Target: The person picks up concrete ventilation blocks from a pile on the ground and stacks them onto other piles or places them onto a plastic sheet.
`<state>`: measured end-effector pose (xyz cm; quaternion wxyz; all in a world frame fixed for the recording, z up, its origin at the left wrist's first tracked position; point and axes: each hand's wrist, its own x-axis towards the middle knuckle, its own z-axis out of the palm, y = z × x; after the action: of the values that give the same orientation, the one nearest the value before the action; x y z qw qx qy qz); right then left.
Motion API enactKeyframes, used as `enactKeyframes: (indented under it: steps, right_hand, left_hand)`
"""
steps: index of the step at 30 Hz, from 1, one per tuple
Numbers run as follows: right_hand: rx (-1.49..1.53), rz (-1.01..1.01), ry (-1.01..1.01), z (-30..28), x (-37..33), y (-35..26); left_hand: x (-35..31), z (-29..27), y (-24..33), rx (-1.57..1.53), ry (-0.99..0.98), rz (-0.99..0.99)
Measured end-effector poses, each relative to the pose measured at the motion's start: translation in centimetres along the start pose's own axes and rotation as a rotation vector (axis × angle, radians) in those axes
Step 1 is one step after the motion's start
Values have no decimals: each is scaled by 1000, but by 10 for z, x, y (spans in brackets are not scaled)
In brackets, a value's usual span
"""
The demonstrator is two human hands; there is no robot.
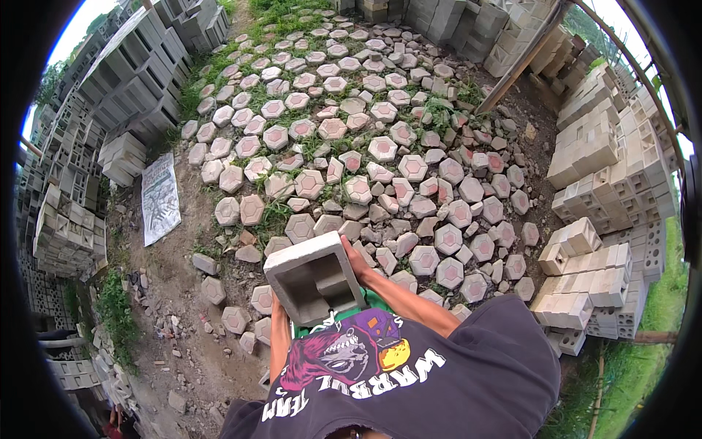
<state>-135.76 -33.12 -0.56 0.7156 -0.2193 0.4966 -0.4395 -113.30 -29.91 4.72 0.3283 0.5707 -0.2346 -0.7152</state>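
A grey hollow concrete block point(303, 252) with a divided cavity is held up close in front of my torso, tilted so that its open side faces up toward me. My right hand point(355, 261) presses along the block's far right side, fingers stretched toward its upper corner. On the opposite side, my left hand point(276, 304) supports the block low on its left wall; most of its fingers are hidden behind the block. Something green shows just below the block, against my dark printed shirt point(439, 366).
Hexagonal pavers point(358, 190) and broken pieces cover the ground ahead. Stacked hollow blocks stand at left point(135, 66) and right point(607, 139). A white printed sheet point(159, 197) lies on the dirt at left. A wooden post point(523, 62) leans at far right.
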Motion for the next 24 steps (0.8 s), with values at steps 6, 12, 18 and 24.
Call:
enactKeyframes:
  steps: [6,12,18,24]
  right_hand:
    - [155,-82,181,-17,33,-38]
    - [210,-181,284,-16,119,-92]
    - [240,-257,410,22,209,-165]
    - [-91,-323,512,63,233,-252]
  left_hand:
    - [93,9,73,89,-121,-10]
    - [207,16,158,154,-249,-32]
    - [300,26,265,251,-366,-48]
    - [356,58,334,327,-458,-88]
